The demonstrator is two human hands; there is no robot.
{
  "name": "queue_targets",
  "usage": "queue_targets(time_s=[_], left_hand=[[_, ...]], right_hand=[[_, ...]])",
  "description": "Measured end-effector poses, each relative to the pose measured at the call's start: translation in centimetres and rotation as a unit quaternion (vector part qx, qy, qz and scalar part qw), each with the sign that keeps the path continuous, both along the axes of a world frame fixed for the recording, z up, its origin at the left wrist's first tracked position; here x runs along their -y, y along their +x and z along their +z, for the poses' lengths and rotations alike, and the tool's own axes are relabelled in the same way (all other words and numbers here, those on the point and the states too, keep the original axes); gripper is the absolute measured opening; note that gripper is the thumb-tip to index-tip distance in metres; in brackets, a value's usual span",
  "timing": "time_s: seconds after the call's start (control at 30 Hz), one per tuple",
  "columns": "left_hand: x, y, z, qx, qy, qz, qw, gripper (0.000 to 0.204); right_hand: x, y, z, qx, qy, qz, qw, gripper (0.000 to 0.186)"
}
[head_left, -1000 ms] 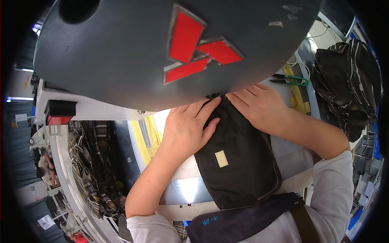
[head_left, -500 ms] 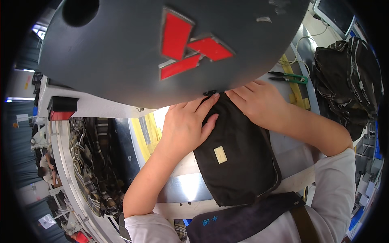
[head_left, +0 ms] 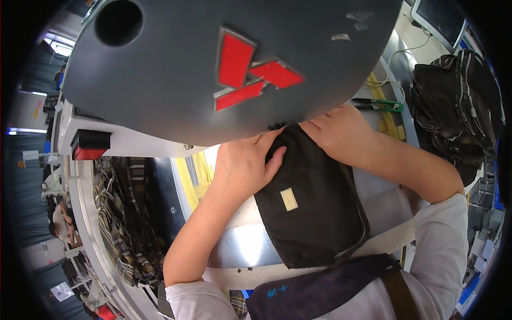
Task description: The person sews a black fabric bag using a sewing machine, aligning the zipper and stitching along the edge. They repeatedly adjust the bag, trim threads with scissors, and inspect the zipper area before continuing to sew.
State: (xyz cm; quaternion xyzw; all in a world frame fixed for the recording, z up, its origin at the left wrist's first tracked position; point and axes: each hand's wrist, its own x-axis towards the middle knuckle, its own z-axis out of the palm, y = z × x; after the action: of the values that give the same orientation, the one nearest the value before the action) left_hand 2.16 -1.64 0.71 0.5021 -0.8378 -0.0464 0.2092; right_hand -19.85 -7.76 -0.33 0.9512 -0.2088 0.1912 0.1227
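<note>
A black cloth piece [head_left: 314, 213] with a zipper [head_left: 352, 245] along its right and near edge lies under a dark grey sewing machine head [head_left: 176, 80]. A small cream tag [head_left: 289, 199] sits on the cloth. My left hand [head_left: 242, 165] rests at the cloth's far left edge, thumb apart and lying on it. On the far right part of the cloth lies my right hand [head_left: 341, 130], its fingers reaching out. The machine head hides the fingertips of both hands and the spot where the cloth passes under it.
Green-handled thread snips [head_left: 384, 105] lie right of the machine. Beyond them is a pile of black zippered cloth [head_left: 453, 112]. Plaid cloth [head_left: 120, 224] hangs at the left. Yellow tape strips [head_left: 192, 181] mark the machine bed. A person [head_left: 63, 224] sits far left.
The black cloth and its tag have slid slightly away from me, toward the machine. My hands stay on it, fingers now further behind the machine head. The machine head appears a little lower in view.
</note>
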Motion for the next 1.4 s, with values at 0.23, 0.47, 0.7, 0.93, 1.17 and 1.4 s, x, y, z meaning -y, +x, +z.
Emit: queue_targets(time_s=[0.23,0.47,0.7,0.93,1.17,1.4], left_hand=[[0.3,-0.2,0.1,0.012,0.002,0.013,1.0,0.035],[0.2,-0.1,-0.2,-0.001,-0.014,0.002,1.0,0.035],[0.2,0.0,-0.4,-0.007,-0.022,0.004,1.0,0.036],[-1.2,1.1,-0.2,-0.043,-0.045,-0.004,0.998,0.032],[-0.6,-0.3,-0.5,-0.134,0.049,0.192,0.971,0.027],[-2.8,-0.7,0.9,-0.176,0.217,0.163,0.946,0.028]], right_hand=[[0.4,0.0,-0.1,0.007,0.008,0.006,1.0,0.032],[0.4,-0.1,0.0,0.021,0.002,0.011,1.0,0.032],[0.3,0.0,-0.4,0.044,0.003,0.0,0.999,0.031],[-1.3,1.5,-0.6,0.1,0.053,-0.057,0.992,0.019],[-1.6,2.0,-1.3,0.139,0.085,-0.054,0.985,0.02],[-4.5,0.8,-1.0,0.164,0.157,0.001,0.974,0.019]])
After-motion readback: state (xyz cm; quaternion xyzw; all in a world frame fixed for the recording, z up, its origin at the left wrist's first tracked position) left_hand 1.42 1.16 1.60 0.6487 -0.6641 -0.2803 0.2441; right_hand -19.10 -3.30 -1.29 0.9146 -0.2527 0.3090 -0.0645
